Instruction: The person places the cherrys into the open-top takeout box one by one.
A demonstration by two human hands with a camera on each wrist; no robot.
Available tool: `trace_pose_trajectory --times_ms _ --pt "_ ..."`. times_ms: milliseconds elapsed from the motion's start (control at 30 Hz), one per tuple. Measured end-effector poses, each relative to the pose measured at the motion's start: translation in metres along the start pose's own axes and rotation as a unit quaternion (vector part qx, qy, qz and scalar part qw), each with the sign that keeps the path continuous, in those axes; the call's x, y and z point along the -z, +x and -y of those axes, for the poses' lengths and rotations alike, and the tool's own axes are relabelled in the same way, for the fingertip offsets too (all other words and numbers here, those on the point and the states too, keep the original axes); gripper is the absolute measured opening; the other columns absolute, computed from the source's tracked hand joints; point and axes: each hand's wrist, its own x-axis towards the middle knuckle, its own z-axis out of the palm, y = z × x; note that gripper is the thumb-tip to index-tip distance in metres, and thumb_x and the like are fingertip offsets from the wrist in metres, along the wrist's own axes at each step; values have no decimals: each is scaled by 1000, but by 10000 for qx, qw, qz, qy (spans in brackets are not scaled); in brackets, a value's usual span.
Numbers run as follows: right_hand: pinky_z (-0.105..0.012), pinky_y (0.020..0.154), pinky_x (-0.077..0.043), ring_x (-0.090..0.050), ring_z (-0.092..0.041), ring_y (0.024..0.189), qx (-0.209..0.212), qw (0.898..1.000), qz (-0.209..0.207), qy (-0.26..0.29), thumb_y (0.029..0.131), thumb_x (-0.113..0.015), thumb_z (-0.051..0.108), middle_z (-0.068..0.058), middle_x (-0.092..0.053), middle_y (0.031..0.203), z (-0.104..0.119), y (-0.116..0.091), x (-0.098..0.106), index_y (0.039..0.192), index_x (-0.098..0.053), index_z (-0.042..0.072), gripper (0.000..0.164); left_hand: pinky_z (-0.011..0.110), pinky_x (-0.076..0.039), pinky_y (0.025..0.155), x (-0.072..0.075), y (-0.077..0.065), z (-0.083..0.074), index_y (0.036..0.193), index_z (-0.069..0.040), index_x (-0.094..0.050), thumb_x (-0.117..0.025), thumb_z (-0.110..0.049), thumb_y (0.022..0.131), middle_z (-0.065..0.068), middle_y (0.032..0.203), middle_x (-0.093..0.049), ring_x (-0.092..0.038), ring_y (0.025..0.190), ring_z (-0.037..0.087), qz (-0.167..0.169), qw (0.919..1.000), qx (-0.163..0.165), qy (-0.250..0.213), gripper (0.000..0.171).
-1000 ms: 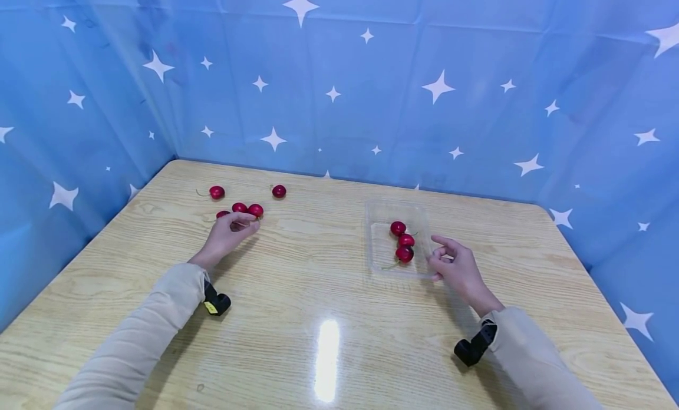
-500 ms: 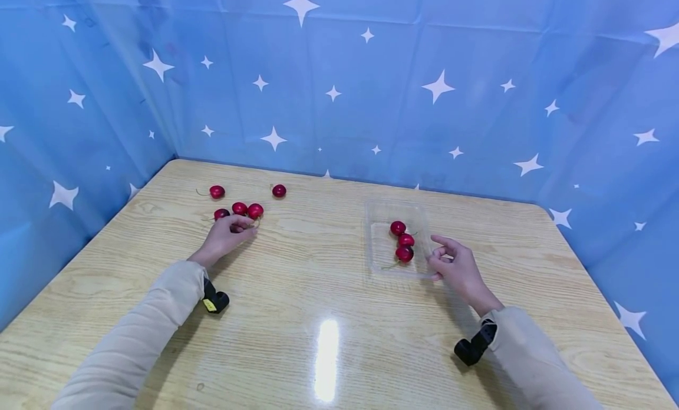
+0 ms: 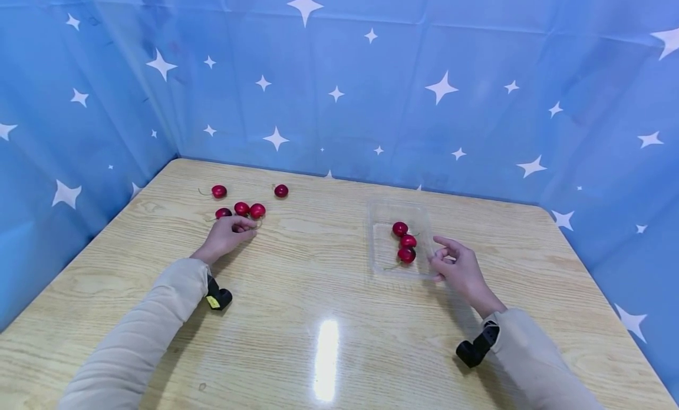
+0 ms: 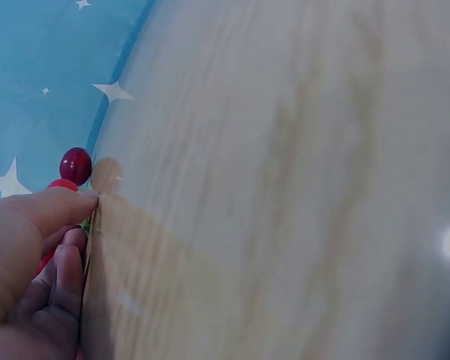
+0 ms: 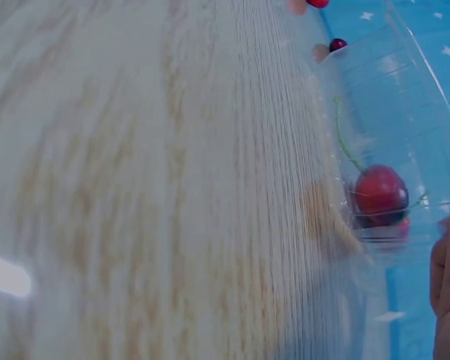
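Observation:
In the head view my left hand [image 3: 225, 236] is low over the table, beside a row of red cherries [image 3: 241, 208]. Its thumb and forefinger come together by the curved stem of the rightmost cherry [image 3: 257, 211]. A bit of green stem [image 4: 85, 225] shows between thumb and fingers in the left wrist view; whether they pinch it is unclear. At the right, my right hand [image 3: 457, 270] holds the near right edge of a clear plastic container [image 3: 383, 263], its fingers curled there. Inside lie three cherries [image 3: 408, 241], close together, with stems.
Farther back on the wooden table [image 3: 297, 292], one cherry [image 3: 219, 191] lies at the left and another cherry [image 3: 281, 191] to its right. Behind the far edge hangs a blue star-patterned curtain [image 3: 392, 92]. A bright reflection shines on the near tabletop.
My left hand has drawn slightly back toward me, its thumb and forefinger closer together, uncovering more of the left cherry in the row. The right hand and container stay put.

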Motion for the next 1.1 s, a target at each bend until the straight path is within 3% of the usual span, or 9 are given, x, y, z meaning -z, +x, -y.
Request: trace_pose_trajectory --times_ms 533,1100 --pt "-25 52 -50 -51 -5 52 122 9999 -56 55 84 -51 0 -8 -47 80 -2 -1 2 132 -32 -6 53 29 -38 67 -1 2 -2 94 -2 -66 -63 -16 82 9 87 -57 -49 77 20 -74 9999 52 133 18" --pt "-25 51 -49 -54 -9 54 66 9999 -30 152 84 -51 0 -8 -47 81 0 -2 -1 133 -32 -6 53 29 -38 68 1 -1 -1 96 -1 -65 -61 -15 84 10 87 -57 -50 79 21 15 9999 85 122 19"
